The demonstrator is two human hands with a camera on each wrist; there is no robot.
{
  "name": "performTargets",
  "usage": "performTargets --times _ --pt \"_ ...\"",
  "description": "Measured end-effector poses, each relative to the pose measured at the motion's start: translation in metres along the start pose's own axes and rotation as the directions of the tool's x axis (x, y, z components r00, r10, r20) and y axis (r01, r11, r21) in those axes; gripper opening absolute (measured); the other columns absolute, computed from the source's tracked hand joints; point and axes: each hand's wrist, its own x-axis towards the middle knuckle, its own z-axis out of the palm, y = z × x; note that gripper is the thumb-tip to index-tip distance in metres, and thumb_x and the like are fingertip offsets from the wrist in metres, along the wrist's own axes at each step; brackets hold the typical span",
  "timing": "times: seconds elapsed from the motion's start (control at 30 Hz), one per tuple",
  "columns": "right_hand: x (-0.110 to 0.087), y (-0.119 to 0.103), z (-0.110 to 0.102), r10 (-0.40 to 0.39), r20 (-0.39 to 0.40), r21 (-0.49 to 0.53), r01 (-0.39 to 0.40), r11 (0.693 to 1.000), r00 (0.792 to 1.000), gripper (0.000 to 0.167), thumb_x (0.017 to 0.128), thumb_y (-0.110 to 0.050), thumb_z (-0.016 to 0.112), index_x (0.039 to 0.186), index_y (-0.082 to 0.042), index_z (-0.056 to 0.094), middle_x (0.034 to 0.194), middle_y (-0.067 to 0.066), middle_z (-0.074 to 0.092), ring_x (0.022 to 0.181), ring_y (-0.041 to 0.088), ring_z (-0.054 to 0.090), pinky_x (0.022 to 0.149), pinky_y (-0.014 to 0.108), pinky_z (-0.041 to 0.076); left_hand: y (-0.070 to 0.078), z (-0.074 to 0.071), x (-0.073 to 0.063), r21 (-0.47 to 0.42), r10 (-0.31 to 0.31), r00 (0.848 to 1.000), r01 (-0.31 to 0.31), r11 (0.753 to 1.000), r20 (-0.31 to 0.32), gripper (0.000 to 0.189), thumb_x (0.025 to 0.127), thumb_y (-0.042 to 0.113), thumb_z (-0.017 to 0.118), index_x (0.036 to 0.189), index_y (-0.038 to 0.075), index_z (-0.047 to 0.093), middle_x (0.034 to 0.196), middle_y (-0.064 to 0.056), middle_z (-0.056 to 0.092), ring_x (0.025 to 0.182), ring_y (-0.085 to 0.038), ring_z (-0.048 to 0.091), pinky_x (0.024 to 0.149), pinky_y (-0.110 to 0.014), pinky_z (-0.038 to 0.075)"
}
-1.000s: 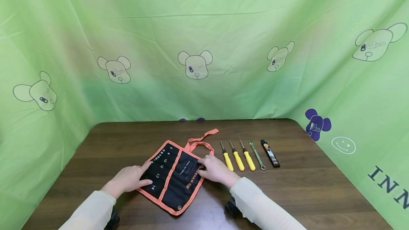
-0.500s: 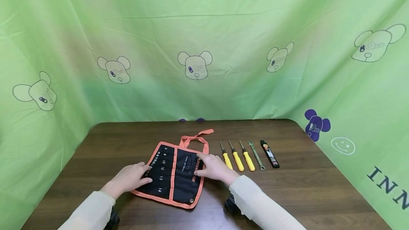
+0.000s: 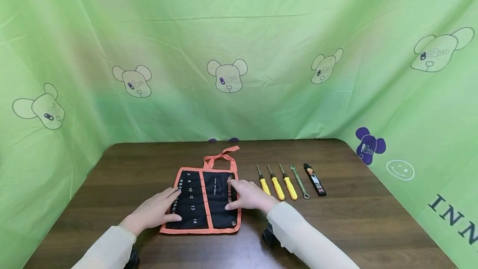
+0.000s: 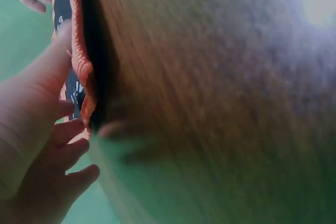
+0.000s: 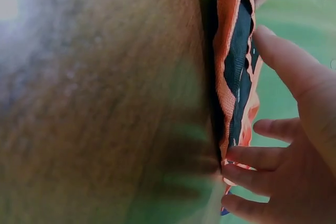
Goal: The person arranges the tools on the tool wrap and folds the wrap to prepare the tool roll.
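A black tool pouch (image 3: 218,215) with orange trim lies flat on the table, printed with size numbers down its left half. An orange tie strap (image 3: 208,162) extends from its far edge. My left hand (image 3: 153,210) rests on the pouch's left side, thumb and fingertips spread on the cloth. On the opposite side, my right hand (image 3: 249,195) touches the pouch with thumb and fingers extended. The right wrist view shows the pouch's orange side edge (image 5: 227,98) standing slightly wavy beside the right fingers (image 5: 257,156). In the left wrist view, the left thumb (image 4: 44,64) overlaps the trim.
Right of the pouch, three yellow-handled screwdrivers (image 3: 277,188) lie in a row, the nearest partly behind the right hand. Beside them are a combination wrench (image 3: 300,182) and a slim black case (image 3: 315,179). A green patterned curtain (image 3: 231,111) surrounds the wooden table (image 3: 336,227).
The pouch has turned from slanted to nearly square with the table's front edge, its strap swinging left. Both hands stay on its sides with small shifts. The tools have not moved.
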Motion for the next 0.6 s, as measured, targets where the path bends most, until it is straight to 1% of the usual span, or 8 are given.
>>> performTargets --times 0.07,0.13,0.27,0.33,0.4,0.53,0.6 --pt "0.0004 -0.0005 0.0003 -0.003 0.025 -0.014 0.004 1.0 1.0 0.083 0.075 -0.045 0.073 0.138 -0.003 0.039 0.136 0.015 0.044 0.124 0.028 0.04 0.1 0.048 0.03 0.002 -0.0003 -0.0011 -0.04 -0.029 0.998 0.031 0.999 0.046 0.083 0.08 0.052 0.063 0.134 -0.007 0.04 0.139 -0.027 0.034 0.126 -0.041 0.033 0.097 -0.052 0.032" --pt "0.0001 -0.0009 0.0007 -0.006 0.048 -0.018 0.007 1.0 0.999 0.085 0.074 -0.043 0.075 0.139 -0.004 0.037 0.139 0.015 0.04 0.127 0.028 0.035 0.101 0.048 0.028 0.0036 0.0001 -0.0016 -0.057 -0.051 0.996 0.055 0.997 0.077 0.087 0.08 0.055 0.061 0.137 -0.007 0.037 0.141 -0.025 0.031 0.129 -0.04 0.029 0.098 -0.052 0.03" --pt "-0.0003 -0.0001 0.0014 -0.013 0.071 -0.016 0.014 1.0 0.997 0.086 0.073 -0.041 0.076 0.141 -0.006 0.036 0.142 0.016 0.035 0.13 0.029 0.031 0.101 0.05 0.025 0.0053 0.0011 -0.001 -0.06 -0.063 0.993 0.069 0.996 0.097 0.092 0.079 0.057 0.061 0.138 -0.008 0.034 0.143 -0.025 0.029 0.131 -0.038 0.026 0.1 -0.051 0.028" --pt "0.0003 0.001 0.0018 -0.018 0.067 -0.024 0.02 1.0 0.998 0.084 0.073 -0.04 0.076 0.14 -0.007 0.037 0.141 0.016 0.035 0.128 0.029 0.033 0.101 0.05 0.026 0.0057 0.0016 -0.0001 -0.066 -0.064 0.993 0.071 0.995 0.103 0.094 0.079 0.058 0.061 0.138 -0.009 0.032 0.143 -0.025 0.028 0.131 -0.038 0.026 0.101 -0.051 0.027" --pt "0.0012 0.0022 0.0021 -0.02 0.057 -0.031 0.022 0.999 0.998 0.079 0.074 -0.038 0.076 0.138 -0.008 0.04 0.137 0.014 0.039 0.123 0.029 0.039 0.099 0.049 0.029 0.0059 0.0022 0.001 -0.072 -0.062 0.992 0.07 0.995 0.108 0.096 0.078 0.059 0.061 0.138 -0.009 0.03 0.143 -0.026 0.026 0.131 -0.039 0.025 0.101 -0.051 0.026" --pt "0.0035 0.0037 0.0021 -0.037 0.024 -0.054 0.038 0.998 0.999 0.065 0.077 -0.032 0.075 0.131 -0.008 0.049 0.125 0.011 0.045 0.111 0.027 0.047 0.093 0.045 0.036 0.0054 0.0047 0.0041 -0.062 -0.059 0.993 0.066 0.996 0.104 0.095 0.078 0.06 0.06 0.14 -0.006 0.03 0.143 -0.028 0.025 0.131 -0.04 0.023 0.101 -0.052 0.026" --pt "0.0046 0.0035 0.0015 -0.045 0.012 -0.061 0.046 0.997 0.999 0.058 0.078 -0.029 0.075 0.127 -0.008 0.052 0.123 0.011 0.046 0.11 0.027 0.048 0.092 0.045 0.037 0.0047 0.0058 0.0059 -0.05 -0.055 0.994 0.059 0.997 0.093 0.093 0.079 0.059 0.06 0.14 -0.005 0.031 0.143 -0.028 0.024 0.131 -0.041 0.023 0.101 -0.053 0.025"
